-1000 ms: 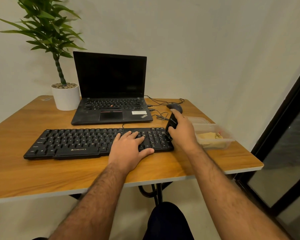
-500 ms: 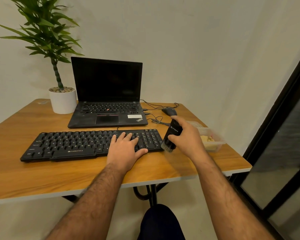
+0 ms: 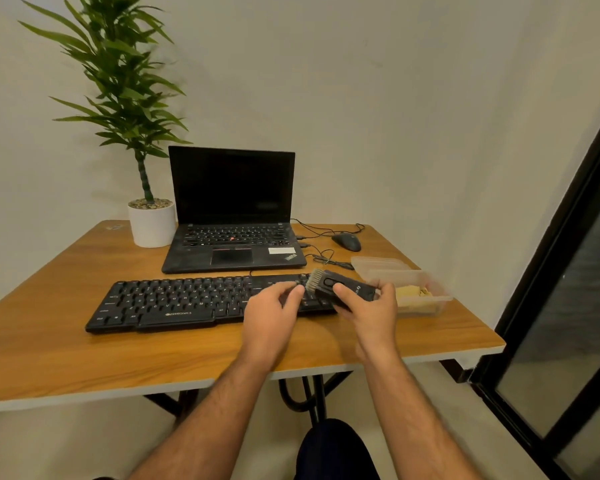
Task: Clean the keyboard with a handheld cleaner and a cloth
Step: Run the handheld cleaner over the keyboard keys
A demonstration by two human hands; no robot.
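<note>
The table (image 3: 66, 341) carries a black keyboard (image 3: 174, 303), the landmark here. Behind the keyboard stands an open laptop (image 3: 232, 216), with a potted plant (image 3: 151, 223) behind its left half and a mouse (image 3: 346, 241) behind its right end. Just right of the keyboard sits a clear tub (image 3: 426, 299) holding something yellow (likely the cloth, but too blurred to tell).

The cleaner (image 3: 340, 287) lies nearly level above the keyboard's right end, long axis running left to right, its bristles pointing left. The right hand (image 3: 371, 313) has it in a closed grip, thumb on top. The left hand (image 3: 274, 313) touches the bristles with its fingertips.

Half a second ago the cleaner stood steeply at the keyboard's right edge, bristles down, and the left hand lay flat on the keys.
</note>
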